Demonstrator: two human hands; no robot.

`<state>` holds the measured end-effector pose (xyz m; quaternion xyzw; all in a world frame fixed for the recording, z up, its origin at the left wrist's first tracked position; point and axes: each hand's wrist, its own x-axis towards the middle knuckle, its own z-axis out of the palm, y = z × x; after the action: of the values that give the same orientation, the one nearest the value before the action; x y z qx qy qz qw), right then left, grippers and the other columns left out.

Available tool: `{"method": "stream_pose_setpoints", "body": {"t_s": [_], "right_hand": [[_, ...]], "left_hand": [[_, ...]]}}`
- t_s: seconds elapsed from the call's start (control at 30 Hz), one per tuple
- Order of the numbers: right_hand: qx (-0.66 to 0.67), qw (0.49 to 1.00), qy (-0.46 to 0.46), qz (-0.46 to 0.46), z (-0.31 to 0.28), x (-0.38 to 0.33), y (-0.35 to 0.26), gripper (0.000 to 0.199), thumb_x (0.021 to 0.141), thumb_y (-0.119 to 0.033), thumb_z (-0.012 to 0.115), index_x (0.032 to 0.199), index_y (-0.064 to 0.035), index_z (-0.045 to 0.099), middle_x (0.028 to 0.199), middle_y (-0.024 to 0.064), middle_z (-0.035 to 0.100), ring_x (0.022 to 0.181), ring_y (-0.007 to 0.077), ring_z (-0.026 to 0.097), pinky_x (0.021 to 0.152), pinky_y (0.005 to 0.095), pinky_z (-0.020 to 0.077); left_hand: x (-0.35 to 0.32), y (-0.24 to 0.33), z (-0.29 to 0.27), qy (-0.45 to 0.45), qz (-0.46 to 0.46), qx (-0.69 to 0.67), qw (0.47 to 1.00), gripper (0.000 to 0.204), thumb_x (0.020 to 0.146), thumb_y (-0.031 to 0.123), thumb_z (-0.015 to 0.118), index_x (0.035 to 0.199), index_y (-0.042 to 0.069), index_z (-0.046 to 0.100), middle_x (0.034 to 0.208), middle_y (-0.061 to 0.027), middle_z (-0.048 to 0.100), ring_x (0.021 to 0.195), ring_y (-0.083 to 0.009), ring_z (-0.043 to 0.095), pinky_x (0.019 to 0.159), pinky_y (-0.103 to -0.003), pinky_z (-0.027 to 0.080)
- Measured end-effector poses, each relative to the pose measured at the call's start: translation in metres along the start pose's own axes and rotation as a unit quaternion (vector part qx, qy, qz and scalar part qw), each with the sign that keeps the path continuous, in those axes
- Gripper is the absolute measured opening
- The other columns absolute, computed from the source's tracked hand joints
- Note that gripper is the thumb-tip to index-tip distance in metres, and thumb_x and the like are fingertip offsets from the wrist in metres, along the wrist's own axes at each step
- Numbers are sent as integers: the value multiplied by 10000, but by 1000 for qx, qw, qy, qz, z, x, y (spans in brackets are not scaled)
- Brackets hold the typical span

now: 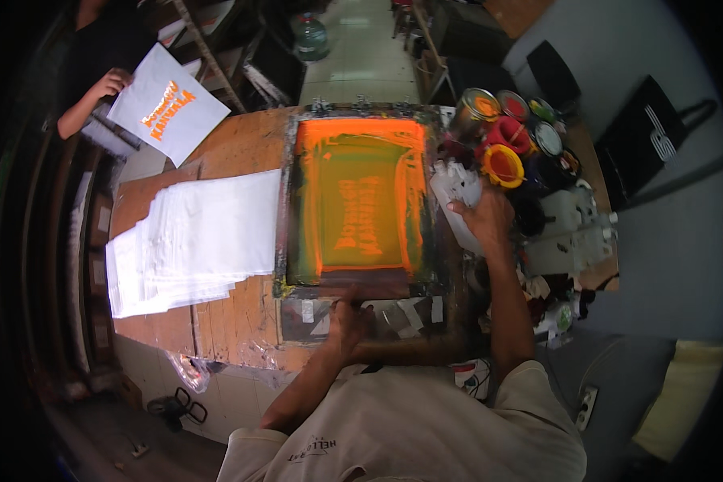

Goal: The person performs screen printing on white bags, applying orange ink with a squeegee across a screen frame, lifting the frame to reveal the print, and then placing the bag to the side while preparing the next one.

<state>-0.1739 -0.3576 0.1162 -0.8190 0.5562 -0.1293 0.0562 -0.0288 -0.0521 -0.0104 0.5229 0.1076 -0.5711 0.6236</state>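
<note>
A screen-printing frame [307,217] lies on the wooden table in front of me, its olive mesh [333,165] smeared with bright orange ink, thickest along the far end. Across its near end rests a dark maroon squeegee-like bar [364,282]. My left hand [349,325] is closed at the frame's near edge, just below that bar; its fingertips are partly hidden, so what it grips is unclear. To the right of the frame, my right hand [488,215] is closed around a cloudy white plastic bottle [455,186], thumb on its near side.
White sheets [209,233] lie in a fanned stack left of the frame. Ink cans [478,108] and a yellow-rimmed tub [504,165] crowd the right side, near a translucent jerrycan [566,233]. At far left, another person's hand [112,83] holds an orange-printed white sheet [169,104].
</note>
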Motion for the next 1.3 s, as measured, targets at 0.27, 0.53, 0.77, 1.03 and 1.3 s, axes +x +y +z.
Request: {"method": "stream_pose_setpoints", "body": {"t_s": [0.27,0.53,0.77,1.03,1.3], "right_hand": [[291,907,217,212,-56,-151,72,749,728,-166,917,1334,42,528,1250,199,634,1135,291,645,958,417,519],[306,849,342,262,-10,-149,162,722,759,-176,913,1311,73,519,1214,190,643,1124,256,610,1017,358,453],[142,906,360,172,-9,-144,115,658,848,-220,831,1358,60,523,1358,223,573,1277,346,534,1124,470,378],[164,893,-139,-396,63,-173,-92,524,788,-239,756,1256,-45,622,1173,144,611,1194,348,561,1007,514,434],[-49,923,-18,-382,82,-131,-138,449,865,-140,631,1306,-91,560,993,85,593,986,269,586,834,446,446]], "left_hand": [[17,3,-35,-29,-31,-72,996,428,985,297,639,1366,117,563,1387,-87,547,1317,-261,503,1085,-526,415],[20,3,-25,-22,-49,-55,997,366,980,313,644,1300,144,586,1269,-65,574,1203,-245,543,1063,-529,418],[10,6,-23,13,-44,-81,996,463,996,307,633,1407,121,526,1364,-80,554,1261,-249,522,1078,-533,408],[-2,8,-17,-19,-19,-36,999,525,1002,528,555,1332,120,546,1267,-114,603,1314,-262,496,1128,-524,335],[-34,24,-4,-19,-29,-166,985,998,860,860,471,1340,-15,446,1257,-171,576,1351,-311,443,1151,-622,212]]}}
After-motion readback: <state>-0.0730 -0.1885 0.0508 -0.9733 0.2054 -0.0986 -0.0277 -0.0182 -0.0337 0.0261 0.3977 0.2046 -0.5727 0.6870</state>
